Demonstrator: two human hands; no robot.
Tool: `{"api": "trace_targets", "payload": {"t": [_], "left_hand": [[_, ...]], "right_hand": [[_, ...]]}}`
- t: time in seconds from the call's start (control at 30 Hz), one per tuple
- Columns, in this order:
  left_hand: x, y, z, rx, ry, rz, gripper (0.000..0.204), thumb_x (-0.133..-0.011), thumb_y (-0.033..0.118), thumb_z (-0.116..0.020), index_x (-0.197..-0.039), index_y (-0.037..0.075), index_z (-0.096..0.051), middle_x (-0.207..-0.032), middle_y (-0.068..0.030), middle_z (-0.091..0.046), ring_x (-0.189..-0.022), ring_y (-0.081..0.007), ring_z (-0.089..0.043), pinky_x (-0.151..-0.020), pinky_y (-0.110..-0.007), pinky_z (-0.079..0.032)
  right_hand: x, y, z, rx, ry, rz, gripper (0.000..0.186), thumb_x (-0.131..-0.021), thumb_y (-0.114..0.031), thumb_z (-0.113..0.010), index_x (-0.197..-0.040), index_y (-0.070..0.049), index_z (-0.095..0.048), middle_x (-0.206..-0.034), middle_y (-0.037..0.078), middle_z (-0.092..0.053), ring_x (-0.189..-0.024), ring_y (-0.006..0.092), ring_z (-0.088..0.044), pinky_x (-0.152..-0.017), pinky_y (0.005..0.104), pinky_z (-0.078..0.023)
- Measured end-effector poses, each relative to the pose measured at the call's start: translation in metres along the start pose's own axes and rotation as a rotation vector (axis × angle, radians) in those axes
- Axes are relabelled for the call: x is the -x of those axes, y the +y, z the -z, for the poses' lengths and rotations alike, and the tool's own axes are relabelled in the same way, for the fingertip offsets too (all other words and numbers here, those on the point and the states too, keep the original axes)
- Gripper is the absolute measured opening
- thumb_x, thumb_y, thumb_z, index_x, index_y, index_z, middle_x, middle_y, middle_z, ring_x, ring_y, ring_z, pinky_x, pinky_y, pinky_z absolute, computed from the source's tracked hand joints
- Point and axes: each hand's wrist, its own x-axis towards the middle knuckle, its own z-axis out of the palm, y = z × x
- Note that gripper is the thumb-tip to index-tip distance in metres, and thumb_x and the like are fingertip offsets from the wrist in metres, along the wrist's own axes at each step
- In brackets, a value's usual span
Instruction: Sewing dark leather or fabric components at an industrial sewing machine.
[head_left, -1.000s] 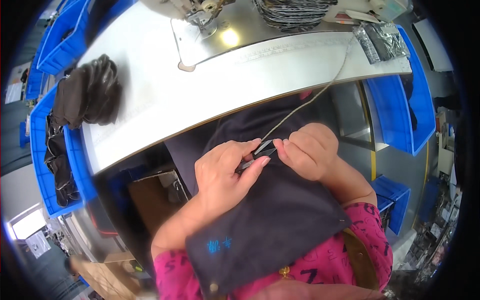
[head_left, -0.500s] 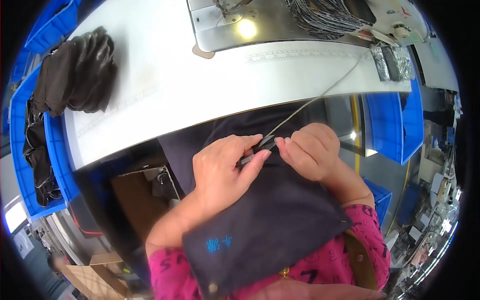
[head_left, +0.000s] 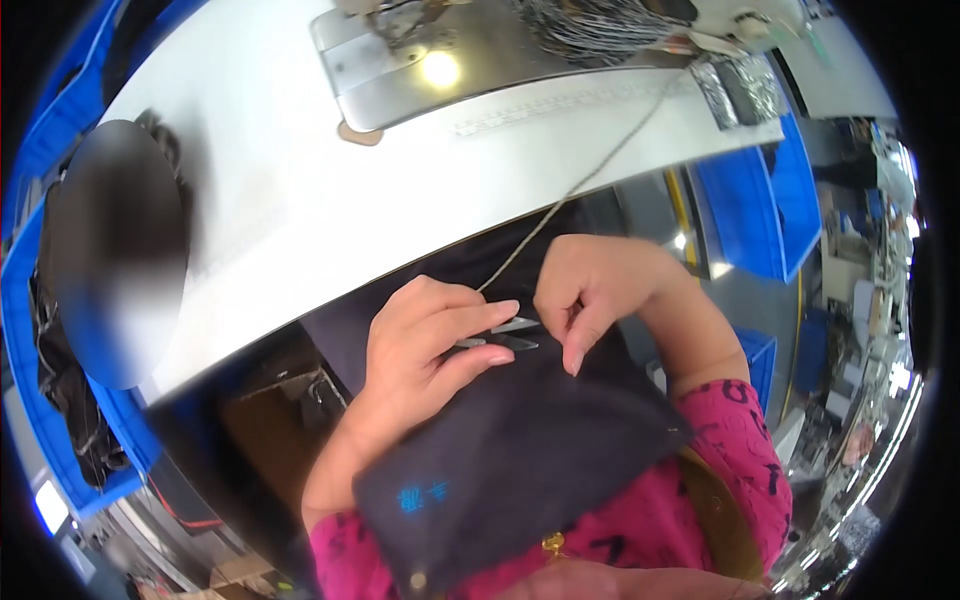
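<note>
My left hand (head_left: 425, 340) is closed around small metal thread snips (head_left: 518, 343), and the two blades stick out between thumb and fingers, apart at their tips. From that hand a grey cord (head_left: 585, 185) runs up over the table edge toward the right end of the table. Just right of the blades is my right hand (head_left: 600, 290), its fingers curled and its thumb pointing down in a pinch. Anything in that pinch is too small or hidden to name. Both hands are over a dark apron (head_left: 530, 450) on my lap.
A white table (head_left: 250, 250) carries a sewing machine's metal bed (head_left: 390, 85) with a bundle of dark strips (head_left: 590, 35). Foil-wrapped blocks (head_left: 740, 90) lie at its right end. Blue bins (head_left: 745, 200) stand right and left. A dark shape (head_left: 120, 230) at left is blurred.
The view has shifted, so the table sits further left and higher. My right hand has turned its thumb downward beside the snips. The snips' blades now show spread apart.
</note>
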Motion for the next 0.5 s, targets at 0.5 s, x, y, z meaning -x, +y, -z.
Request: {"api": "trace_targets", "payload": {"t": [0.5], "left_hand": [[-0.020, 0.015, -0.020, -0.133, -0.058, -0.237, 0.042, -0.070, 0.024, -0.090, -0.110, 0.015, -0.080, -0.097, 0.0014, -0.073, -0.081, -0.0202, -0.063, -0.074, -0.034, -0.048]], "right_hand": [[-0.002, 0.020, 0.018, -0.282, -0.230, -0.041, 0.033, -0.077, -0.026, -0.094, -0.075, -0.001, -0.073, -0.066, 0.005, -0.070, -0.057, 0.0160, -0.064, -0.053, 0.0302, -0.047]]}}
